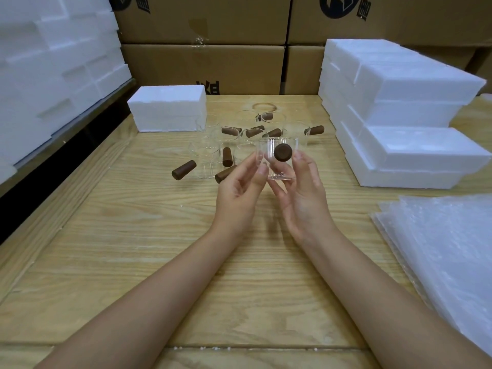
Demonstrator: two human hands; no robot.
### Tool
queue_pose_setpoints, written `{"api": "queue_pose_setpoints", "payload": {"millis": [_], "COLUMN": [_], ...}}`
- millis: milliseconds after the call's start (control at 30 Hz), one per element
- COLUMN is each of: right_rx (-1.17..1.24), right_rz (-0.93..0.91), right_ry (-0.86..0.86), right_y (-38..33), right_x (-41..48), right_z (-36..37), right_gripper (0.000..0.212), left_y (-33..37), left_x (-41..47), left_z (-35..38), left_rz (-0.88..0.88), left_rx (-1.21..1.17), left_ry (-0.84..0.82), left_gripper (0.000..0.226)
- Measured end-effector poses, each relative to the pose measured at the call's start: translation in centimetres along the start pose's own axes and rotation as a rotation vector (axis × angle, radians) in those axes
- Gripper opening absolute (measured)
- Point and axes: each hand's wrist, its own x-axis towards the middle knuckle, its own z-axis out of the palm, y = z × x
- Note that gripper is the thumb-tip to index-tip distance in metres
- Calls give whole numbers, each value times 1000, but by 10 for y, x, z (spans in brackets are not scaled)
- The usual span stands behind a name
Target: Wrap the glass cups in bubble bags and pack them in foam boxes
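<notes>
I hold a clear glass cup [278,169] with a dark brown wooden handle pointing toward me, above the middle of the wooden table [133,249]. My left hand [239,187] pinches its left wall; my right hand [300,190] cradles its base and right side. Several more glass cups [210,155] with brown handles stand and lie just behind. A stack of bubble bags [447,249] lies at the right edge. A closed white foam box [167,107] sits at the back left.
Stacked foam boxes [399,110] fill the right rear of the table. More foam pieces [53,65] are piled on the left beyond the table edge. Cardboard cartons [202,59] form a wall behind.
</notes>
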Motion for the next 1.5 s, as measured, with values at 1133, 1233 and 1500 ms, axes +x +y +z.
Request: {"api": "queue_pose_setpoints", "payload": {"millis": [1133,1233,1500], "right_rx": [-233,-470,-1021], "right_rz": [-94,-401,-905], "right_ry": [-215,-22,37], "right_y": [-10,-8,-9], "right_x": [1,1,2], "right_z": [-8,-11,-21], "right_gripper": [47,46,22], "left_y": [6,8,12], "left_x": [-1,-2,-2], "left_z": [-2,-1,0], "left_rz": [-44,-62,-118], "left_rx": [22,-12,-56], "left_ry": [89,146,101], "left_gripper": [67,57,58]}}
